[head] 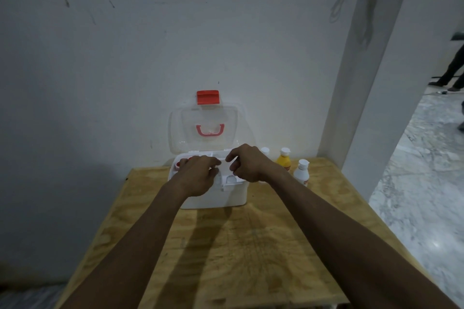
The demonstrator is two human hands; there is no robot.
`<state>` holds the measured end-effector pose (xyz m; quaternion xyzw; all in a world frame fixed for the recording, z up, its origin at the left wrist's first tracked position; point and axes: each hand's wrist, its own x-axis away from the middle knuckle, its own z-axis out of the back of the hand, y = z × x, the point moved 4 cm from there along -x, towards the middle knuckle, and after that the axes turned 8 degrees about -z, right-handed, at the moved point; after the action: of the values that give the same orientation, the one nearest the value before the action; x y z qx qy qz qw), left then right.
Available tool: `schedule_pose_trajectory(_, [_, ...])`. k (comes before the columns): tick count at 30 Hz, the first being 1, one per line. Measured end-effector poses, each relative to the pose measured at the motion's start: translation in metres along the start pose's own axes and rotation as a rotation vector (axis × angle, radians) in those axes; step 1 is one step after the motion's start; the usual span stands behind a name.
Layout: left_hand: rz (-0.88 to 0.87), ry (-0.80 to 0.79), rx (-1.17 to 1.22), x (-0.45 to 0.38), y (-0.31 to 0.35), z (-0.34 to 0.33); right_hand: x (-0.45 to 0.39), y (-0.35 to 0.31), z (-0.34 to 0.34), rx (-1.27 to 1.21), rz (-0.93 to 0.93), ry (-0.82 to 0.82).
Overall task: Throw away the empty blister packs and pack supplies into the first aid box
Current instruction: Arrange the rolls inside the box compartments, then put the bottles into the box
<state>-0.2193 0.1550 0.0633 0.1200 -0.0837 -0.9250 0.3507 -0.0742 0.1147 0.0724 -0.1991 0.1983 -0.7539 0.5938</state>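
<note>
A white first aid box (213,199) stands open at the back of the wooden table (238,246). Its clear lid (203,128), with a red latch and a pink handle, leans against the wall. A white inner tray (229,179) sits in the box's top. My left hand (198,175) and my right hand (247,167) hover over it side by side, fingers curled and pinching the tray's middle bar. A small red item (178,163) shows in the box at its left edge. What lies under the hands is hidden.
Right of the box stand three bottles: a white-capped one (265,150) behind my right hand, a yellow one (283,160) and a white one (301,172). A white wall backs the table and a pillar stands at its right. Someone's legs (452,68) show far right.
</note>
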Motion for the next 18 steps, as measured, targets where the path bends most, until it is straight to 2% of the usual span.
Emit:
schedule_pose_trajectory(4, [-0.009,0.129,0.068,0.003,0.006,0.01,0.016,0.005,0.023,-0.095,0.034,0.142])
schedule_pose_trajectory(8, [-0.075,0.333,0.174,-0.002,0.032,0.023,0.042,0.029,0.059,-0.182,0.034,0.425])
schedule_pose_trajectory(10, [-0.101,0.38,0.218,-0.008,0.053,0.024,0.056,0.048,0.076,-0.192,-0.01,0.56])
schedule_pose_trajectory(13, [-0.132,0.363,0.258,-0.023,0.083,0.015,0.07,0.079,0.09,-0.182,-0.104,0.664])
schedule_pose_trajectory(18, [-0.025,0.196,0.286,-0.058,0.113,-0.015,0.072,0.12,0.078,-0.172,-0.232,0.588])
